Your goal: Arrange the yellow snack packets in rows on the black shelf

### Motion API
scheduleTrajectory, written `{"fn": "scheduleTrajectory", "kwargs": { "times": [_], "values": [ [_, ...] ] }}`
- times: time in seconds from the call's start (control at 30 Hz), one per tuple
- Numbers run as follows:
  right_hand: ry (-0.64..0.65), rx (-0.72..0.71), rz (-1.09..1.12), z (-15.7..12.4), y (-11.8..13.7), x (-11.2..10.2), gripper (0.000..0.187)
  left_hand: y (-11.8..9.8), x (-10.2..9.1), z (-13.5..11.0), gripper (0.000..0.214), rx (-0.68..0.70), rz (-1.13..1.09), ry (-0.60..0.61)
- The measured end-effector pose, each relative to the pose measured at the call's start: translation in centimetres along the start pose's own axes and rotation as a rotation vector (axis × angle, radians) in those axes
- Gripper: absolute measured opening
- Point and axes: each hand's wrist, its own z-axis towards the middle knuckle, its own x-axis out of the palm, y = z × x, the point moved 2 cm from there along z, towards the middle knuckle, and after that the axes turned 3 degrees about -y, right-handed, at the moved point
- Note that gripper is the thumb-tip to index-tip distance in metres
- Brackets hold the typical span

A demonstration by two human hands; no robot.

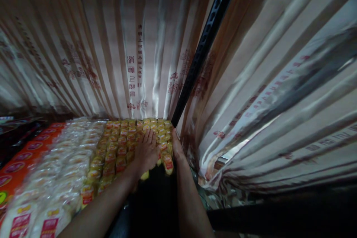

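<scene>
Rows of small yellow wrapped packets [111,148] with red labels stand close together on a dark surface. My left hand [146,150] lies flat on top of the packets toward the back right, fingers stretched forward. At the right end of the rows my right hand [177,145] is held on edge, its palm side along the packets and its fingers extended. Between my hands one yellow packet [167,162] leans forward at the front of its row. Both forearms reach in from below, and the left one covers part of the nearer packets.
White clear-wrapped packets [61,163] fill rows to the left, beside an orange printed box or sheet [26,156]. A black perforated metal post [205,41] rises behind my right hand. Pale printed curtains [150,44] hang behind and to the right.
</scene>
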Motion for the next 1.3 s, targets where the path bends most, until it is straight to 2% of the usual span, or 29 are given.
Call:
{"fn": "scheduleTrajectory", "kwargs": {
  "times": [0.1,0.2,0.27,0.4,0.5,0.63,0.7,0.8,0.87,0.93,1.03,1.1,1.2,1.3],
  "values": [
    [-0.016,0.056,0.041,0.0,-0.2,0.0,0.055,1.0,-0.9,1.0,0.048,-0.041,0.007,-0.063],
    [-0.011,0.094,0.076,0.1,-0.5,0.0,0.056,3.2,-1.4,2.2,0.052,-0.187,0.056,-0.096],
    [0.002,0.108,0.087,0.1,-0.5,0.0,0.056,4.7,-1.1,2.6,0.054,-0.245,0.084,-0.033],
    [0.024,0.094,0.045,0.2,-0.2,0.1,0.055,6.0,0.0,2.6,0.056,-0.178,0.092,0.056],
    [0.032,0.091,0.044,0.2,0.0,0.2,0.055,5.9,0.0,2.5,0.056,-0.182,0.071,0.045],
    [0.04,0.131,0.066,0.2,-0.4,0.2,0.057,5.7,-0.8,3.2,0.057,-0.268,0.053,-0.009],
    [0.03,0.147,0.064,0.2,-0.5,0.1,0.057,5.6,-0.9,3.7,0.058,-0.272,0.028,0.046],
    [0.026,0.158,0.049,0.2,-0.6,0.1,0.057,5.6,-0.6,4.2,0.06,-0.224,0.002,0.191],
    [0.029,0.173,0.047,0.3,-0.6,0.1,0.056,5.8,-0.5,4.4,0.06,-0.211,-0.008,0.227],
    [0.023,0.193,0.068,0.2,-0.7,0.1,0.055,6.0,-0.7,4.5,0.059,-0.213,-0.026,0.21],
    [0.009,0.202,0.098,0.1,-0.6,0.1,0.055,5.9,-1.0,4.4,0.057,-0.221,-0.024,0.082],
    [0.004,0.195,0.078,0.0,-0.5,0.1,0.056,5.4,-0.8,4.1,0.057,-0.177,-0.016,0.044],
    [0.004,0.197,0.036,-0.1,-0.3,0.2,0.057,4.4,0.0,3.5,0.058,-0.091,-0.029,0.105],
    [-0.037,0.206,0.057,-0.2,-0.1,0.2,0.055,4.0,0.4,3.5,0.061,-0.095,-0.055,0.169]
  ]
}}
